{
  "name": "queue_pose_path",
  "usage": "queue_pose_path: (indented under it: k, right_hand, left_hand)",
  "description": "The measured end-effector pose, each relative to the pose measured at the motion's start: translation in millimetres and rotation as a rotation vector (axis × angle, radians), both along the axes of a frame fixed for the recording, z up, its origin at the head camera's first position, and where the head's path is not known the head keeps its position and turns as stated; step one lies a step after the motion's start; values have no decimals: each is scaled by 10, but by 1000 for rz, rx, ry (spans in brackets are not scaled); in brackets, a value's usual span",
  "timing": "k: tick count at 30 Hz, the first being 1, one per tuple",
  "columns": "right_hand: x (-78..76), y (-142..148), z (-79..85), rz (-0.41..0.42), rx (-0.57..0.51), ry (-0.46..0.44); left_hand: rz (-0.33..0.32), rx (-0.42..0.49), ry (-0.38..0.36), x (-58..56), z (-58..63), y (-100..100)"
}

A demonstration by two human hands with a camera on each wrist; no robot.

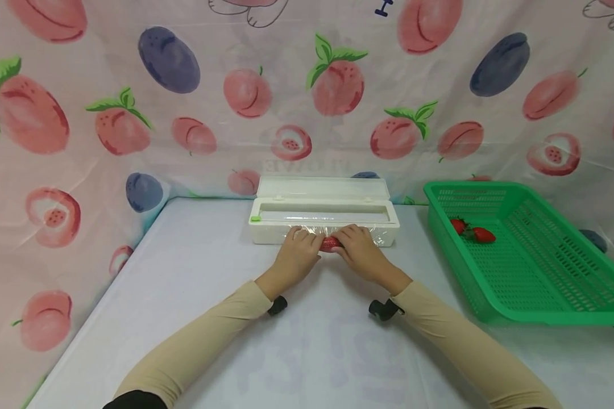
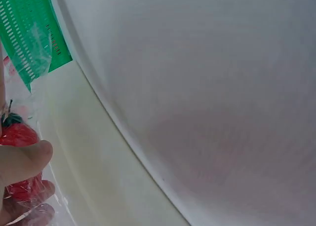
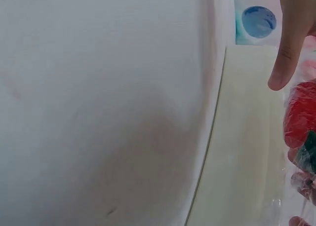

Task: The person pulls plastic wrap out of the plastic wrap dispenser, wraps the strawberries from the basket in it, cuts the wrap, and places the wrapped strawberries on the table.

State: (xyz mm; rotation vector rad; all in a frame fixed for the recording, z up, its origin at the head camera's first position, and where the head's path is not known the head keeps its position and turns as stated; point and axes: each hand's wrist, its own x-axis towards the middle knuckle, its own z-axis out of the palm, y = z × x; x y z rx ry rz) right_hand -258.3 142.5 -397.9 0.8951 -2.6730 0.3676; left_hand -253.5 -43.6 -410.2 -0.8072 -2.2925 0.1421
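A red strawberry (image 1: 330, 244) with a green leafy cap is wrapped in clear cling film, in front of the white film dispenser (image 1: 323, 233). My left hand (image 1: 298, 255) grips its left side, and the left wrist view shows the thumb (image 2: 29, 159) across the wrapped strawberry (image 2: 23, 189), fingers beyond it under film. My right hand (image 1: 362, 253) holds its other side; in the right wrist view fingertips (image 3: 296, 159) touch the cap end of the strawberry (image 3: 300, 115). Film stretches between the hands and the dispenser front.
The dispenser's lid (image 1: 322, 186) stands raised at the back, with a green slider (image 1: 256, 218) at its left end. A green plastic basket (image 1: 532, 315) on the right holds two strawberries (image 1: 481, 234). Behind hangs a fruit-print cloth (image 1: 337, 142); a white cloth (image 1: 225, 238) covers the table.
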Motion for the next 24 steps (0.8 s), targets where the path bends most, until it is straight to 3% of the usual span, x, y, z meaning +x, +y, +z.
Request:
queue_pose_path:
  k: [4, 7, 9, 16, 24]
  right_hand:
    - [6, 4, -14, -6, -6, 7]
    - [6, 6, -21, -10, 1, 8]
    - [9, 6, -22, -11, 6, 12]
    - [-1, 7, -35, 19, -11, 24]
    - [-19, 43, -84, 38, 1, 13]
  left_hand:
    - [16, 41, 58, -13, -10, -6]
    - [-20, 65, 121, 1, -3, 1]
    - [-50, 64, 127, 16, 1, 12]
    - [-33, 60, -21, 19, 10, 34]
    - [-107, 61, -188, -53, 15, -8]
